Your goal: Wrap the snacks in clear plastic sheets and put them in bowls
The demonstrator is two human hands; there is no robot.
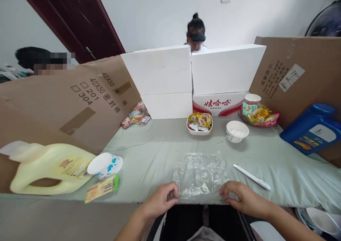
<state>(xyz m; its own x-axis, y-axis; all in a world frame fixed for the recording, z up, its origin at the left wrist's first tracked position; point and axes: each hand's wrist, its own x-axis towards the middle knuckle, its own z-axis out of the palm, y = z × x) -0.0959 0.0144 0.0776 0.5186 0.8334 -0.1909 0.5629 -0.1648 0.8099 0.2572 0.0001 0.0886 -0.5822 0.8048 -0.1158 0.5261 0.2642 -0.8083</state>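
Note:
A clear, crinkled plastic bag lies flat on the pale green cloth at the table's near edge. My left hand pinches its near left corner, fingers curled on the plastic. My right hand holds the near right corner the same way. A white pen lies on the cloth just right of the bag, apart from my right hand.
A small dish of wrapped snacks and an empty white bowl stand beyond the bag. A pale yellow jug and a blue-patterned bowl lie at left, a blue jug at right. Cardboard and white boxes wall the table; a person sits behind them.

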